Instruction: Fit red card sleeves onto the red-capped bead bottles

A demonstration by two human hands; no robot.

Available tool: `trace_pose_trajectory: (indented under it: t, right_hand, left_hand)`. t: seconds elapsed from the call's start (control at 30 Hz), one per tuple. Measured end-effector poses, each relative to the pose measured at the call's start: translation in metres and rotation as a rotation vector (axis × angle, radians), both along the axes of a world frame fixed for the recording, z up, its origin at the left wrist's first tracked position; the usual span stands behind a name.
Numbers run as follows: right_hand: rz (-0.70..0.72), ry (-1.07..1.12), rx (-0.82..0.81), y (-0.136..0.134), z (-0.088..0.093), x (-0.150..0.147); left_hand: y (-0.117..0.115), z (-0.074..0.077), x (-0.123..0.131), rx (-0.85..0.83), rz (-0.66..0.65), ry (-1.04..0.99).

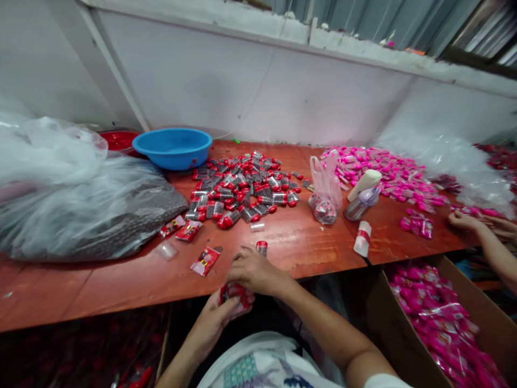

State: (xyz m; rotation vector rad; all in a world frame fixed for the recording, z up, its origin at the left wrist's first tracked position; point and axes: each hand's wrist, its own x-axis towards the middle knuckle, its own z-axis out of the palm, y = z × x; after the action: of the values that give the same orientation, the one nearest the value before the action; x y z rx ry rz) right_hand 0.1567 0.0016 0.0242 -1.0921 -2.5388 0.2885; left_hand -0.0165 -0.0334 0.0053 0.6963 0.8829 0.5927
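Note:
My left hand (218,318) is closed around a red packet (234,293) at the near edge of the red-brown table (121,280). Just above it, my right hand (252,269) is curled over the same packet, fingers pinched at its top. A small red-capped tube (262,247) stands right beyond my right hand. A loose red packet (205,261) lies to the left, with two more (180,228) farther on. A pile of several red-capped tubes (244,188) covers the table's middle.
A blue basin (173,147) sits at the back, and a big clear bag of dark items (81,199) at the left. To the right are a small plastic bag (325,188), a bottle (361,196), a pink pile (388,172) and another person's hands (484,223). A cardboard box of pink packets (440,323) stands below.

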Motion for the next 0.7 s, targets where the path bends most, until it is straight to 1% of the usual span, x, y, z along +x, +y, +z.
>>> trace_pose_trajectory:
  t: [0.07, 0.13, 0.2, 0.27, 0.3, 0.33, 0.4, 0.43, 0.47, 0.5, 0.57, 0.63, 0.7]
  right_hand:
    - [0.008, 0.016, 0.009, -0.003, -0.002, 0.004]
    - [0.038, 0.025, 0.014, -0.006, -0.001, 0.007]
    - [0.059, 0.041, 0.001, -0.007, -0.001, 0.011]
    - [0.038, 0.098, -0.04, -0.007, -0.004, 0.013]
    - [0.0, 0.15, -0.076, -0.008, -0.007, 0.014]
    - [-0.064, 0.225, -0.12, -0.009, -0.01, 0.014]
    - [-0.256, 0.416, -0.233, -0.012, -0.02, 0.013]
    - [-0.351, 0.504, -0.302, -0.015, -0.025, 0.012]
    - [-0.421, 0.572, -0.374, -0.018, -0.03, 0.009]
    - [-0.462, 0.613, -0.439, -0.021, -0.035, 0.006]
    - [-0.476, 0.63, -0.522, -0.027, -0.042, -0.001]
    - [-0.474, 0.631, -0.532, -0.03, -0.046, -0.008]
    - [-0.48, 0.633, -0.509, -0.032, -0.046, -0.013]
  left_hand:
    - [0.0, 0.0, 0.002, 0.023, -0.056, 0.016]
    - [-0.001, -0.001, 0.004, 0.023, -0.08, 0.016]
    - [-0.003, -0.002, 0.005, -0.018, -0.083, 0.008]
    - [-0.003, -0.003, 0.008, -0.061, -0.054, 0.005]
    - [-0.002, -0.004, 0.009, -0.078, -0.015, 0.005]
    - [0.0, -0.005, 0.01, -0.086, 0.055, 0.004]
    - [0.005, -0.009, 0.011, -0.12, 0.228, -0.015]
    - [0.007, -0.011, 0.011, -0.136, 0.295, -0.025]
    - [0.01, -0.013, 0.011, -0.145, 0.345, -0.035]
    - [0.012, -0.015, 0.011, -0.144, 0.387, -0.04]
    - [0.014, -0.019, 0.011, -0.144, 0.45, -0.039]
    - [0.014, -0.02, 0.01, -0.149, 0.495, -0.031]
    - [0.013, -0.021, 0.01, -0.155, 0.51, -0.028]
